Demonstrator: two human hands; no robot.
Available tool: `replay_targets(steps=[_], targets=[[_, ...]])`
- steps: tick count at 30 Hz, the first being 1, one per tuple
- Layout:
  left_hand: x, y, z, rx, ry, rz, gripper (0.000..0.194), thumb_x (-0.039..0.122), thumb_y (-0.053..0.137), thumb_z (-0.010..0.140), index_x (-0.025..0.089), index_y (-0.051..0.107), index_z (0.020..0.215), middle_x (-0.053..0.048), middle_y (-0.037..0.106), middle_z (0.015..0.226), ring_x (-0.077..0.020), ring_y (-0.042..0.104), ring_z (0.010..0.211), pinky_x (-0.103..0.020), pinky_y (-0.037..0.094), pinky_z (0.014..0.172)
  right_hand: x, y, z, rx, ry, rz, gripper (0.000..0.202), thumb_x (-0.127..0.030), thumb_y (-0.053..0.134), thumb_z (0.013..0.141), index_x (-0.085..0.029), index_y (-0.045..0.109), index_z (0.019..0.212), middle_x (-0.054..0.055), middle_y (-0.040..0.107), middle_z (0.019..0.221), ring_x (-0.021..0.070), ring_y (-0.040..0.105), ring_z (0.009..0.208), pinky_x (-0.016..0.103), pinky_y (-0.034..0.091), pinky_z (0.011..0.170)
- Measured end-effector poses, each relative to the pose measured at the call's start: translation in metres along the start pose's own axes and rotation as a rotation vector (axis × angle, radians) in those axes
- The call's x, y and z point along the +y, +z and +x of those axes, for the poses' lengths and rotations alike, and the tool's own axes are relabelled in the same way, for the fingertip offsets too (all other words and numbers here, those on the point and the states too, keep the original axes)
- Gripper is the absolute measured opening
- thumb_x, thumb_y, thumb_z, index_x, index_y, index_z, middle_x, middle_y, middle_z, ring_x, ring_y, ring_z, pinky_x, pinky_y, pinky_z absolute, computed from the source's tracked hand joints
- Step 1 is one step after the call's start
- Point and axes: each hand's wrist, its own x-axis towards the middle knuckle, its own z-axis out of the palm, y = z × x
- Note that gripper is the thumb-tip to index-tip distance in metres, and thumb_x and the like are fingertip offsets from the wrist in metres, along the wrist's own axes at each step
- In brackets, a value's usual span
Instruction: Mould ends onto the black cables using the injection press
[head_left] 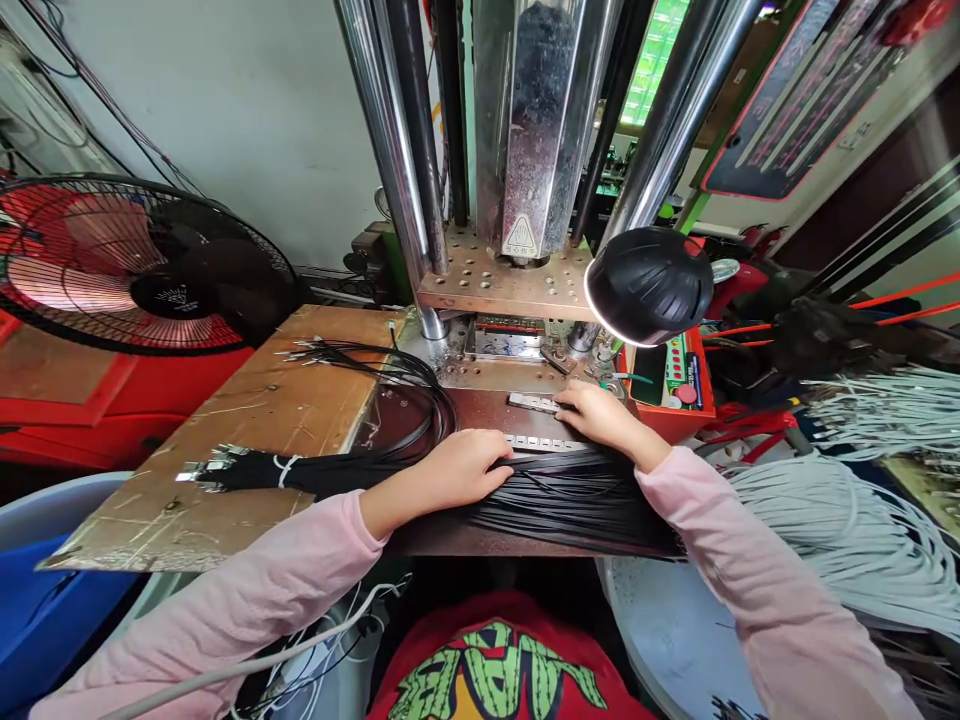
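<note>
My right hand (pixel 592 410) is closed on the near end of a short metal bar (pixel 531 402), which lies on the dark plate in front of the press. Nearer to me is a slotted metal strip (pixel 544 443) on the same plate. At its left end my left hand (pixel 469 467) is curled, thumb and forefinger close together; what they pinch, if anything, cannot be made out. Below that hand, many loose black cables (pixel 562 495) stretch to the right. A tied black cable bundle (pixel 255 470) with metal ends lies to the left. Another group of black cables (pixel 420 375) bends behind it.
The press's perforated plate (pixel 502 285) hangs over a metal die (pixel 506 338). A black lamp (pixel 652 285) juts in at the right, above a red box (pixel 675 400). A fan (pixel 150 265) stands left beyond the wooden board (pixel 247 400). Grey cables (pixel 847 530) are piled right.
</note>
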Motion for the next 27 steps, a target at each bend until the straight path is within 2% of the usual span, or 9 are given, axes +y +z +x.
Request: replay_targets(steps=[4,8,10,12,14,17,20,23,27], targets=[[0.002,0.0,0.0,-0.027,0.002,0.014,0.022,0.036,0.059,0.092,0.018,0.069,0.1,-0.009,0.071,0.104,-0.025,0.064,0.098,-0.034,0.046,0.086,-0.005,-0.007,0.023,-0.004,0.002,-0.013,0.028,-0.025,0.065,0.09,-0.017,0.072,0.115,0.012,0.067,0.105,0.0231,0.063,0.099,0.031,0.046,0.087],[0.003,0.0,0.0,0.018,-0.049,-0.11,0.016,0.03,0.058,0.091,0.018,0.067,0.092,-0.006,0.071,0.098,-0.0216,0.064,0.091,-0.031,0.046,0.082,-0.03,-0.026,0.018,0.039,-0.087,0.172,0.026,-0.03,0.061,0.093,-0.018,0.073,0.113,0.01,0.069,0.107,0.0216,0.064,0.099,0.031,0.046,0.09],[0.003,-0.002,0.0,0.056,-0.081,-0.208,0.015,0.029,0.056,0.09,0.017,0.065,0.089,-0.005,0.07,0.093,-0.02,0.064,0.086,-0.029,0.045,0.078,-0.049,-0.034,0.006,-0.059,-0.156,0.375,0.028,-0.036,0.056,0.096,-0.018,0.072,0.11,0.007,0.072,0.104,0.0185,0.066,0.094,0.028,0.047,0.085],[0.002,-0.005,-0.001,0.069,-0.112,-0.302,0.015,0.029,0.054,0.09,0.017,0.064,0.088,-0.004,0.069,0.089,-0.019,0.063,0.082,-0.029,0.044,0.075,-0.067,-0.038,-0.006,-0.19,-0.182,0.466,0.032,-0.042,0.061,0.093,-0.019,0.07,0.112,0.005,0.073,0.101,0.0179,0.067,0.088,0.026,0.047,0.076],[0.001,-0.01,-0.003,0.064,-0.132,-0.387,0.017,0.03,0.052,0.091,0.016,0.063,0.089,-0.003,0.068,0.089,-0.0183,0.061,0.081,-0.028,0.043,0.073,-0.08,-0.04,-0.017,-0.249,-0.157,0.382,0.034,-0.041,0.069,0.086,-0.018,0.068,0.111,0.005,0.074,0.096,0.0194,0.067,0.082,0.026,0.043,0.067],[0.0,-0.016,-0.007,0.048,-0.135,-0.496,0.019,0.034,0.051,0.091,0.017,0.061,0.089,-0.001,0.066,0.086,-0.0174,0.06,0.079,-0.027,0.043,0.072,-0.085,-0.046,-0.029,-0.191,-0.112,0.152,0.019,-0.03,0.068,0.087,-0.018,0.067,0.102,0.005,0.074,0.09,0.0201,0.067,0.078,0.026,0.036,0.063],[0.0,-0.022,-0.01,0.05,-0.152,-0.559,0.02,0.036,0.052,0.091,0.017,0.06,0.088,-0.001,0.067,0.086,-0.0172,0.061,0.079,-0.027,0.044,0.073,-0.078,-0.059,-0.04,-0.124,-0.093,0.041,0.008,-0.026,0.062,0.091,-0.019,0.066,0.094,0.004,0.073,0.088,0.0183,0.066,0.079,0.026,0.034,0.065],[0.0,-0.026,-0.013,0.053,-0.148,-0.586,0.021,0.036,0.051,0.092,0.017,0.061,0.089,-0.002,0.068,0.087,-0.0175,0.062,0.081,-0.027,0.044,0.074,-0.068,-0.075,-0.053,-0.075,-0.069,-0.096,0.009,-0.023,0.06,0.092,-0.018,0.064,0.086,0.003,0.071,0.084,0.0172,0.064,0.077,0.027,0.033,0.067],[-0.004,-0.033,-0.016,0.118,-0.136,-0.546,0.023,0.037,0.052,0.091,0.017,0.061,0.09,-0.001,0.066,0.085,-0.0166,0.059,0.078,-0.027,0.043,0.072,-0.053,-0.095,-0.069,0.066,-0.022,-0.374,0.012,-0.016,0.055,0.092,-0.017,0.064,0.084,0.006,0.067,0.085,0.0201,0.059,0.082,0.032,0.031,0.072]])
